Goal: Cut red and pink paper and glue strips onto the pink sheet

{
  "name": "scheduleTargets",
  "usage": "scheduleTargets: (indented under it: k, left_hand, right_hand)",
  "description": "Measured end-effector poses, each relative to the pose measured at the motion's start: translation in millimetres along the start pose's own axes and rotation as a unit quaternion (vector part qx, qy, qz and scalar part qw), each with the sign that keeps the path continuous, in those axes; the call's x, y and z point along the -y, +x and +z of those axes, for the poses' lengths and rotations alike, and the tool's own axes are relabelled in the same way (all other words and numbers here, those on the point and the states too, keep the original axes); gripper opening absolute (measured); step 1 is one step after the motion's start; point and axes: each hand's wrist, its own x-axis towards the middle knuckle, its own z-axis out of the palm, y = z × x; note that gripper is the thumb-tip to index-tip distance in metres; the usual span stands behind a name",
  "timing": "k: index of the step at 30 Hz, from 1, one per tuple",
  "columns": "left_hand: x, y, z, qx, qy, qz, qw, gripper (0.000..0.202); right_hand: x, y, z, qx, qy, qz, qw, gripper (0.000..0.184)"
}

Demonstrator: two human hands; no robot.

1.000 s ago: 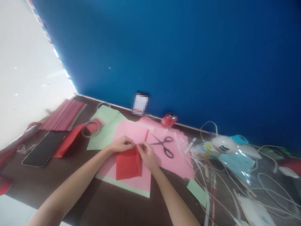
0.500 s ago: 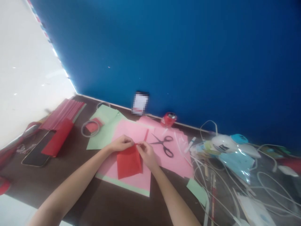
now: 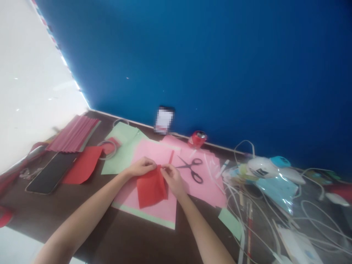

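Note:
Both my hands pinch the far edge of a red paper sheet (image 3: 150, 189), which lies partly folded on a pink sheet (image 3: 162, 209). My left hand (image 3: 141, 167) grips its upper left corner with closed fingers. My right hand (image 3: 172, 178) holds the upper right part, where a fold stands up. Black-handled scissors (image 3: 191, 168) lie just beyond my right hand on more pink paper (image 3: 209, 187).
A dark table (image 3: 121, 238) stands against a blue wall. On the left are a phone (image 3: 51, 172), a loose red sheet (image 3: 82, 168), pleated dark red paper (image 3: 73, 134), a tape ring (image 3: 106, 150) and green paper (image 3: 121, 156). A red can (image 3: 197, 139) stands at the back. White cables (image 3: 275, 227) and plastic packets crowd the right.
The red sheet's right part has lifted into a raised fold between my hands. The loose red sheet on the left shifted over the phone and now lies flat beside it.

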Motion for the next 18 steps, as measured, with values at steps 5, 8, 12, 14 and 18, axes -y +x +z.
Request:
scheduleTargets:
  k: [5, 8, 12, 14, 18]
  left_hand:
    - [-0.7, -1.9, -0.5, 0.007, -0.007, 0.001, 1.000, 0.029]
    - [-3.4, -3.9, -1.2, 0.031, -0.009, -0.008, 0.999, 0.029]
    - [-6.2, -4.7, -2.6, 0.037, -0.019, -0.001, 0.999, 0.033]
    - [-6.9, -4.4, -3.2, 0.031, -0.023, 0.003, 0.999, 0.035]
    - [-7.8, -4.3, -3.7, 0.029, -0.018, -0.001, 0.999, 0.036]
  right_hand:
    - [-2.6, 0.4, 0.4, 0.011, -0.003, -0.003, 1.000, 0.019]
    - [-3.6, 0.8, 0.3, 0.013, 0.008, 0.006, 1.000, 0.020]
    - [-3.4, 1.2, -1.0, 0.018, 0.020, 0.008, 1.000, 0.018]
    - [-2.9, 1.4, -1.8, 0.014, 0.025, 0.004, 1.000, 0.018]
    - [-1.5, 1.2, -2.6, 0.011, 0.030, 0.006, 0.999, 0.020]
